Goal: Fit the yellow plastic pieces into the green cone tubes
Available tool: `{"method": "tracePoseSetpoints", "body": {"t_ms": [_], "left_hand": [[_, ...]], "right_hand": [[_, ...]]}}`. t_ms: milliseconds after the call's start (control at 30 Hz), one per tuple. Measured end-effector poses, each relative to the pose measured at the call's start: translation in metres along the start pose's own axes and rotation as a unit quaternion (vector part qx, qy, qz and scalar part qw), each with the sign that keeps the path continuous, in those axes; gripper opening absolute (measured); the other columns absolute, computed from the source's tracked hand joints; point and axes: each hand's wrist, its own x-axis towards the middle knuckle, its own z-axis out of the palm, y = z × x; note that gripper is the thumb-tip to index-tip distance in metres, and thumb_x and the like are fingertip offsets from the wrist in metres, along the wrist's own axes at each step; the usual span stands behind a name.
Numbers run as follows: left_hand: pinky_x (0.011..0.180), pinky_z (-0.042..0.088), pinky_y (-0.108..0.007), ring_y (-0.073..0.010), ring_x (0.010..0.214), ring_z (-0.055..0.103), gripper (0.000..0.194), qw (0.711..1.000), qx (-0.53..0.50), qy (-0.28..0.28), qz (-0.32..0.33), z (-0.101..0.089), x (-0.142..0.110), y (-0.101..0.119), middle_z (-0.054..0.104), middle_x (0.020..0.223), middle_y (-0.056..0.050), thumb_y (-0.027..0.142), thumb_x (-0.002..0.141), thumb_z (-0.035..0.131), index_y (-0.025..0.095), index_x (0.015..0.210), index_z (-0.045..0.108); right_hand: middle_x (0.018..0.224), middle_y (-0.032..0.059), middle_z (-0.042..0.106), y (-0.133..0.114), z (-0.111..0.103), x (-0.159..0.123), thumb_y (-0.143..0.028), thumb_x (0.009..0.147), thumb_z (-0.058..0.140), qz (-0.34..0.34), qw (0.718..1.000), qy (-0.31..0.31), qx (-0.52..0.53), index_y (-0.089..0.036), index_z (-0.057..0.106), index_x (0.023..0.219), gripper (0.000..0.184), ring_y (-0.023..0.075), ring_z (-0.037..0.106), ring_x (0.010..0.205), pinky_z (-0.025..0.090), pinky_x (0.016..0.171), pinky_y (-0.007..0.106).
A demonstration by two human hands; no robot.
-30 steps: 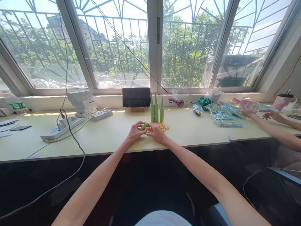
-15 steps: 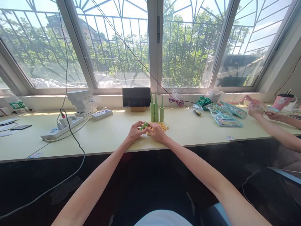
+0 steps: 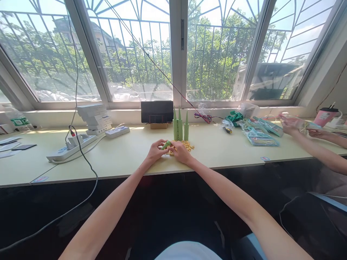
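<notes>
Between my two hands is a short green tube-like piece, tilted, its right end higher. My left hand is closed round its left side. The fingers of my right hand close on its upper right end. Below and behind my hands lies a heap of small yellow pieces, partly covered by them. Just behind the heap stand several upright green pointed columns, of different heights. What my fingertips do on the green piece is too small to make out.
A dark tablet leans on a stand at the back. To the left are a power strip and stacked white boxes. Rightward lie a screwdriver and plastic packets. A co-worker's hands hold a pinkish plastic bag near a pink cup.
My hands and the green piece stay almost still. At the right, the co-worker's hands and the plastic bag have shifted slightly left and lower.
</notes>
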Motion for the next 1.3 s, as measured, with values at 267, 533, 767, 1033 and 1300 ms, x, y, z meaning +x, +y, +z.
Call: {"method": "tracePoseSetpoints", "body": {"t_ms": [267,533,767,1033,1300], "left_hand": [[0.061,0.056,-0.030,-0.0208,0.080,0.066,0.042,1.000,-0.003,0.010,-0.003,-0.0006,0.0003,-0.0003,0.069,0.082,-0.006,0.039,0.066,0.077,0.015,0.100,0.069],[0.059,0.056,-0.028,-0.0215,0.081,0.066,0.048,1.000,-0.005,0.012,-0.011,-0.0004,0.0007,-0.0031,0.070,0.084,-0.007,0.041,0.065,0.078,0.014,0.105,0.071],[0.064,0.057,-0.031,-0.0229,0.085,0.066,0.048,1.000,-0.004,0.012,-0.012,-0.0006,0.0009,-0.0004,0.071,0.088,-0.008,0.041,0.065,0.079,0.015,0.105,0.071],[0.052,0.052,-0.025,-0.0174,0.069,0.063,0.054,1.000,-0.015,-0.001,-0.027,-0.0007,-0.0010,0.0037,0.070,0.085,-0.007,0.047,0.066,0.079,0.015,0.109,0.070],[0.043,0.044,-0.022,-0.0125,0.058,0.059,0.057,0.998,-0.033,-0.017,-0.043,-0.0020,-0.0021,0.0032,0.070,0.088,-0.006,0.047,0.067,0.079,0.017,0.114,0.068]], "right_hand": [[0.092,0.0069,0.066,0.0007,0.0013,0.0000,-0.019,0.097,0.049,-0.003,1.000,0.003,0.000,-0.018,0.064,0.104,0.018,0.0202,0.054,0.087,0.040,0.081,0.031],[0.090,0.0070,0.066,0.0007,0.0007,-0.0002,-0.017,0.096,0.049,0.003,1.000,0.002,-0.006,-0.017,0.064,0.102,0.016,0.0202,0.055,0.086,0.040,0.080,0.031],[0.091,0.0074,0.065,-0.0018,-0.0011,-0.0002,-0.018,0.097,0.050,0.006,1.000,-0.001,-0.004,-0.017,0.063,0.102,0.014,0.0206,0.055,0.089,0.040,0.081,0.031],[0.089,0.0073,0.065,-0.0016,-0.0015,-0.0004,-0.017,0.096,0.050,0.010,1.000,0.000,-0.003,-0.017,0.063,0.100,0.013,0.0214,0.055,0.089,0.041,0.081,0.032],[0.089,0.0065,0.066,0.0024,0.0000,-0.0001,-0.025,0.098,0.051,0.005,1.000,0.009,-0.009,-0.018,0.064,0.099,0.014,0.0206,0.056,0.088,0.040,0.080,0.032]]}}
